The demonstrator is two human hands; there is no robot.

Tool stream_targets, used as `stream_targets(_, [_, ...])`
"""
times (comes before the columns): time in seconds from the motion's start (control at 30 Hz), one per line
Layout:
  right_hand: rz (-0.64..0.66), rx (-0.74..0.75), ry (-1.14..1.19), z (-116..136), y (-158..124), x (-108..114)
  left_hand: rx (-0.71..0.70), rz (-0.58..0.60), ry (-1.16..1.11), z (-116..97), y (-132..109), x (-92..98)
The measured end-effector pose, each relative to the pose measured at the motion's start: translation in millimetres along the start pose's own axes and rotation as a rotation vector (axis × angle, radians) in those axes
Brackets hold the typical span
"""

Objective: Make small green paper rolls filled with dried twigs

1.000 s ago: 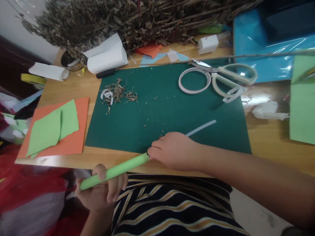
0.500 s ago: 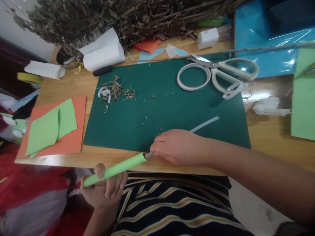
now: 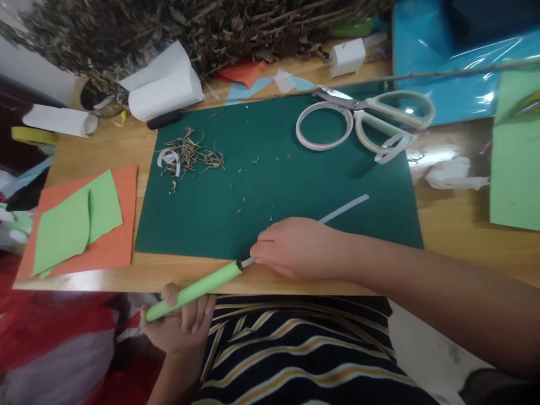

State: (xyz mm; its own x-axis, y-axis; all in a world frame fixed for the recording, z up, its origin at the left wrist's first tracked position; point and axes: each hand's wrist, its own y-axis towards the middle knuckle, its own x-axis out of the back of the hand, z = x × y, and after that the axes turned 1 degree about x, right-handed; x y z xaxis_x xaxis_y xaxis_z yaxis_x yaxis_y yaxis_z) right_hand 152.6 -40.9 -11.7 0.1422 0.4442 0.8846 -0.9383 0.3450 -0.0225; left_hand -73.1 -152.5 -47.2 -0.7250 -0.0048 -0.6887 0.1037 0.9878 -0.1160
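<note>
My left hand (image 3: 181, 323) is wrapped round a rolled green paper tube (image 3: 202, 286), held at a slant just off the table's front edge. The thumb presses on top of the tube, with fingers curled beneath. A thin, translucent whitish stick (image 3: 345, 209) runs under my right hand (image 3: 295, 248) and enters the tube's upper open end. My right hand is closed on this stick near the opening, its palm down over the front edge of the green cutting mat (image 3: 202, 225). How far the stick reaches inside the tube is hidden.
Scissors (image 3: 360, 106) and a tape roll (image 3: 300, 128) lie at the mat's back right. Dry plant bits (image 3: 189, 154) lie at its left. Green paper (image 3: 63, 225) rests on an orange sheet (image 3: 107, 247). Dried branches (image 3: 169, 22) and a white paper roll (image 3: 162, 93) are behind.
The view has shifted slightly, moving the table leftward in the picture. The tube's open end looks rounder, and the tube appears a little turned in my left hand. Both grips stay the same.
</note>
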Motion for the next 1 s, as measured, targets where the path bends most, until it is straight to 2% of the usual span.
stream_targets(0.2, [-0.037, -0.034, -0.026, 6, 2, -4, -0.002, 0.002, -0.042, 0, -1, 2.6])
stream_targets(0.73, [-0.087, 0.053, 0.003, 16, 12, -10, 0.030, -0.012, -0.109, 2, -2, 6.0])
stream_targets(1.0, [-0.080, 0.026, 0.055, 9, 5, -6, 0.047, 0.014, -0.165, 0, -1, 7.1])
